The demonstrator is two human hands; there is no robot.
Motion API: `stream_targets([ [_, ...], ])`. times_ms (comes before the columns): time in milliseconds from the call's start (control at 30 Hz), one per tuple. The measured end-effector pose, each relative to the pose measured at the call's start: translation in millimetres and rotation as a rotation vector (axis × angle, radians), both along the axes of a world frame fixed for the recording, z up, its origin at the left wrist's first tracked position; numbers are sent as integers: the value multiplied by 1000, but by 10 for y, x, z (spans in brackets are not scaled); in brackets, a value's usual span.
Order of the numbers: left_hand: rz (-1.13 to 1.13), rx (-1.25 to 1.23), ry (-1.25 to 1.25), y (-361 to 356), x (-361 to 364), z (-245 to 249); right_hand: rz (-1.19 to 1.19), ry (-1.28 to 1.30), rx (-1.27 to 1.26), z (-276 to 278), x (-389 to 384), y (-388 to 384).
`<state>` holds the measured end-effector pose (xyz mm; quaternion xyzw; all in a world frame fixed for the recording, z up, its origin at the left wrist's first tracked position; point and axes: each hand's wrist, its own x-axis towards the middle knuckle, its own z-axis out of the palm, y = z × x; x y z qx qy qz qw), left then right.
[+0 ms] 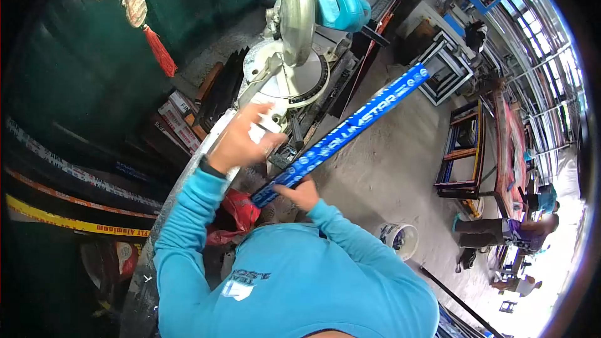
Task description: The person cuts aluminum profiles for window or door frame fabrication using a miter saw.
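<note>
My right hand [302,194] is closed around the lower end of a long aluminium profile [350,130] in blue film with white lettering. The profile slants up and away to the right, its far end over the floor. My left hand [245,139], slightly blurred, hovers by the near edge of the mitre saw [294,25], thumb and fingers apart with a white patch showing between them. Beyond that hand is the saw's round table [300,81]; its teal motor housing and handle [341,0] stand upright behind.
A red bag [241,213] lies below the profile's near end. On the floor to the right stands a white bucket [400,240]. Frames [463,150] lean against a worktable farther right, with people [513,233] nearby. Long strips [81,219] run along the left.
</note>
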<state>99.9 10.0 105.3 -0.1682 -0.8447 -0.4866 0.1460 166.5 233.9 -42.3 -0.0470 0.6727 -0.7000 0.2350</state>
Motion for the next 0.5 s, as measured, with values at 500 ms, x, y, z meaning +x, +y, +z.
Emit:
stream_targets([
  [500,-231,-31,-326,-607,303,-491,-44,3,-138,-58,-443,-177],
])
